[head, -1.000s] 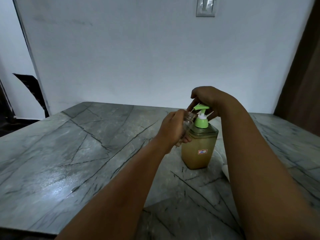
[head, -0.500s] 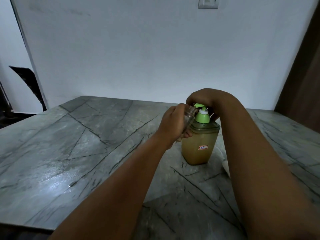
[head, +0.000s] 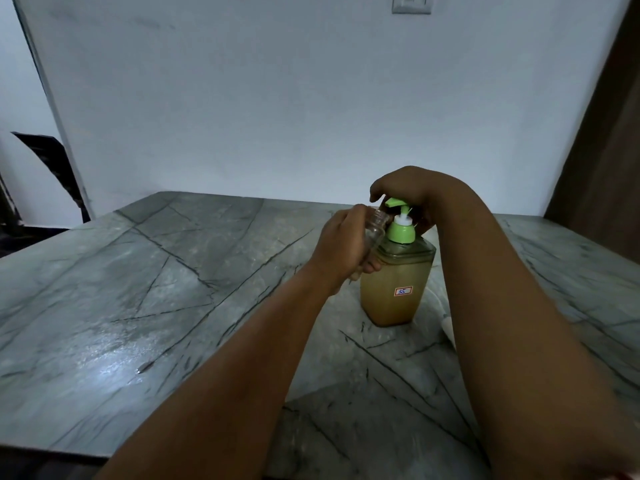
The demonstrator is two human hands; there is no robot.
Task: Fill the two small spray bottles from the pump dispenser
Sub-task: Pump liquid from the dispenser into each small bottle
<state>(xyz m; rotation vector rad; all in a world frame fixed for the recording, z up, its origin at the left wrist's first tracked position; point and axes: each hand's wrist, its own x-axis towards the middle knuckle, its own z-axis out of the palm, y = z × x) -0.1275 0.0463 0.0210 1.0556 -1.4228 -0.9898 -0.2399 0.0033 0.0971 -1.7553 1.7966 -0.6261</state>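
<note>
Pump head [head: 396, 203] is back up now; half a second ago it sat pressed low against the green collar, so one stroke is done and the plunger has sprung up with white stem showing. My right hand [head: 412, 192] stays arched over the top of the pump dispenser [head: 394, 289], fingers curled down around the green head; whether they press on it or just rest I cannot tell. My left hand [head: 343, 247] keeps its grip on the small clear spray bottle [head: 376, 227], fingers wrapped round the body, the open neck tilted toward the nozzle and just beside it. The bottle looks mostly clear; liquid level is hidden by my fingers, cannot tell how much went in. Camera has also tipped a bit, the wall switch [head: 411, 3] sits higher in view than before.

Dispenser stands upright on the grey marble table [head: 138, 306], amber liquid nearly to the shoulder, small red-edged label [head: 403, 291] facing me. A white thing [head: 448, 327] peeks out by my right forearm, too hidden to name; it could be the second bottle or a cap, not sure.

Judgement: filling of the first bottle is underway, mid-cycle between pumps. More strokes are likely needed, then the second bottle. Risk: neck slipping off the spout line, liquid running down my fingers instead.
</note>
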